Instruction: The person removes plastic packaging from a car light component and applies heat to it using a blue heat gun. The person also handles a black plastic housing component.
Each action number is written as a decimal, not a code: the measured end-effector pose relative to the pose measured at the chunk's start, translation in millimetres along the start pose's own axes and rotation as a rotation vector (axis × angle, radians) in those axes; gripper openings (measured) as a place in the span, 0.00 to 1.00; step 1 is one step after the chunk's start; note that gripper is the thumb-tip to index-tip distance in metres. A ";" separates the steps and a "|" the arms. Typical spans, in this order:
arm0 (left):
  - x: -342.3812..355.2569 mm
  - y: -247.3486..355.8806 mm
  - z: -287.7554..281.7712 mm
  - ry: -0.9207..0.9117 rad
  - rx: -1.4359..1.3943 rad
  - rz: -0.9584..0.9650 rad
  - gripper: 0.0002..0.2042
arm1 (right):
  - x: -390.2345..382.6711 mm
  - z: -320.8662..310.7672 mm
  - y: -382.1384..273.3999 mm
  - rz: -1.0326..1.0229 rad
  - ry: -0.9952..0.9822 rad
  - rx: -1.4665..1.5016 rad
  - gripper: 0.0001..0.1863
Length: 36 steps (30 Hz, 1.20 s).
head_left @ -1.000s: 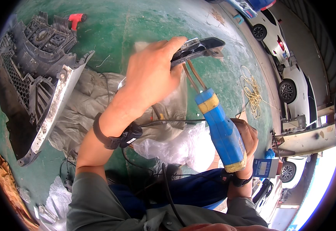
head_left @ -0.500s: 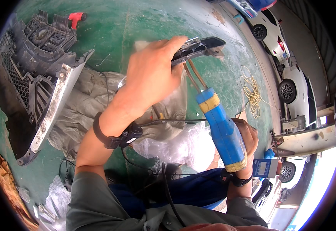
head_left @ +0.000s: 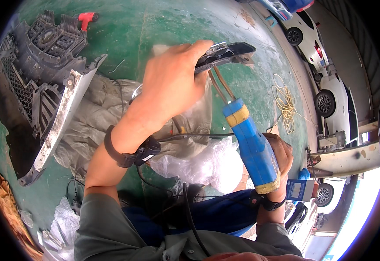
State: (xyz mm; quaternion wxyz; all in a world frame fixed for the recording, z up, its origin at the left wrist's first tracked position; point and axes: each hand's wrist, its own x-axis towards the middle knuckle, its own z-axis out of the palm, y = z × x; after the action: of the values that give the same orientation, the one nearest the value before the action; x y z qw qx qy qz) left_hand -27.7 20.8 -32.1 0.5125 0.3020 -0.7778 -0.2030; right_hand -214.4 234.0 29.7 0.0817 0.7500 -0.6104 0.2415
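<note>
My left hand (head_left: 172, 82) is closed on a black plastic car part (head_left: 231, 54), a narrow trim-like piece with a hollow and a small tab at its right end. It is held up off the floor. In my right hand (head_left: 279, 154) is a blue plastic welding gun (head_left: 255, 148) with yellow bands, gripped from its right side. Two copper-coloured prongs reach up from the gun to the lower edge of the part, close to my left fingers. The prong tips seem to touch the part there; the exact contact is too small to make out.
A broken bumper (head_left: 68, 108) and black grille pieces lie on the green floor at left, near a red power tool (head_left: 86, 19). Plastic sheeting (head_left: 94, 117), bubble wrap (head_left: 198, 165) and black cables (head_left: 192, 217) lie before me. Yellow cord (head_left: 284, 104) and parked white cars (head_left: 303, 32) are at right.
</note>
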 end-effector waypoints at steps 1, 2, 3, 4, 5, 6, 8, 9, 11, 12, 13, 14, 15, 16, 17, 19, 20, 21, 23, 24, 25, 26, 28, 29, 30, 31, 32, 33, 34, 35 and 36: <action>0.1 -0.2 0.0 -0.001 0.007 0.003 0.21 | 0.2 0.2 -0.2 -0.001 0.000 0.005 0.13; 0.3 -0.2 0.3 -0.001 0.013 0.007 0.21 | -0.1 0.1 0.1 -0.001 -0.001 0.004 0.13; 0.4 0.0 0.3 0.000 0.012 0.006 0.21 | -0.7 0.0 0.5 -0.001 0.000 -0.014 0.13; 0.6 0.3 0.2 0.003 0.013 0.016 0.21 | -1.0 0.0 0.7 -0.001 0.001 -0.033 0.13; 0.6 0.3 0.0 0.007 0.016 0.025 0.21 | -1.0 0.1 0.6 -0.001 0.000 -0.033 0.13; 0.5 0.3 -0.2 0.007 0.016 0.025 0.21 | -0.8 0.2 0.4 -0.002 0.003 -0.035 0.13; 0.2 0.2 -0.4 -0.009 0.017 0.010 0.21 | -0.6 0.2 0.2 -0.003 0.004 -0.038 0.13; 0.1 0.0 -0.4 -0.009 0.016 0.009 0.21 | -0.3 0.1 0.2 -0.006 0.005 -0.035 0.13; -0.2 0.0 -0.1 -0.003 0.023 0.018 0.21 | -0.5 -0.1 1.0 -0.008 0.005 -0.031 0.13; -0.3 0.4 0.0 -0.003 0.023 0.019 0.21 | -1.2 0.0 2.0 -0.011 0.006 -0.028 0.13; -0.3 0.9 0.0 -0.007 0.024 0.018 0.21 | -1.9 -0.1 2.6 -0.014 0.007 -0.025 0.13; -0.2 0.9 -0.2 -0.011 0.024 0.016 0.21 | -1.7 -0.2 2.0 -0.014 0.006 -0.026 0.13; 0.0 0.8 -0.2 -0.011 0.023 0.016 0.21 | -1.5 -0.5 1.0 -0.003 0.002 -0.022 0.13; 0.1 0.8 -0.2 -0.018 0.021 0.010 0.21 | -1.5 -0.8 0.4 0.008 -0.003 -0.019 0.13; 0.1 0.7 -0.6 -0.025 0.020 0.004 0.21 | -1.4 -0.7 0.5 0.008 -0.003 -0.018 0.13; 0.0 1.0 -2.3 -0.041 0.013 -0.009 0.22 | -1.2 -0.4 0.9 0.010 -0.010 -0.019 0.13; -0.1 1.2 -2.7 -0.056 0.006 -0.021 0.22 | -1.0 -0.6 1.2 0.010 -0.011 -0.019 0.13; -0.2 1.3 -2.6 -0.056 0.005 -0.021 0.22 | -0.9 -0.8 1.5 0.006 -0.012 -0.015 0.13; -0.3 1.4 -2.5 -0.047 0.013 -0.013 0.22 | -0.5 -1.0 1.5 0.001 -0.013 -0.010 0.13; -0.3 1.6 -2.6 -0.047 0.013 -0.013 0.22 | -0.1 -1.2 1.1 0.000 -0.012 -0.012 0.13; -0.3 1.7 -2.7 -0.046 0.014 -0.012 0.22 | 0.1 -1.4 0.9 0.000 -0.012 -0.013 0.13; -0.2 1.8 -2.8 -0.046 0.015 -0.012 0.22 | -0.1 -1.4 1.2 -0.001 -0.012 -0.013 0.13; -0.1 2.3 -2.8 -0.045 0.015 -0.013 0.22 | -0.7 -1.0 2.5 -0.002 -0.007 -0.010 0.13; -0.3 2.4 -2.7 -0.045 0.015 -0.015 0.22 | -0.8 -0.9 2.8 -0.002 -0.007 -0.009 0.13; -0.4 2.6 -2.9 -0.045 0.016 -0.015 0.22 | -0.9 -0.9 3.1 -0.002 -0.006 -0.005 0.13; -0.4 3.0 -3.3 -0.049 0.017 -0.021 0.22 | -1.0 -0.9 3.5 -0.003 -0.006 -0.002 0.13; -0.4 3.5 -3.7 -0.053 0.017 -0.027 0.22 | -1.6 -1.1 4.0 -0.003 -0.006 -0.002 0.13; -0.3 3.8 -3.9 -0.053 0.017 -0.027 0.22 | -2.3 -1.2 4.9 -0.003 -0.007 -0.006 0.13; -0.2 4.1 -4.0 -0.052 0.014 -0.025 0.22 | -2.8 -1.3 5.3 -0.003 -0.007 -0.010 0.13; -0.4 4.1 -3.9 -0.051 0.013 -0.023 0.22 | -2.9 -0.9 5.4 -0.003 -0.008 -0.009 0.13; -0.6 3.8 -3.8 -0.051 0.013 -0.024 0.22 | -2.8 -0.4 5.3 -0.003 -0.006 -0.005 0.13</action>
State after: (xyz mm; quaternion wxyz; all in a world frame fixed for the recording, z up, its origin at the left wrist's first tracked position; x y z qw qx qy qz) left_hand -25.0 24.0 -28.6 0.4881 0.3094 -0.7882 -0.2116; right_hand -219.9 235.4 27.8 0.0821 0.7514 -0.6101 0.2375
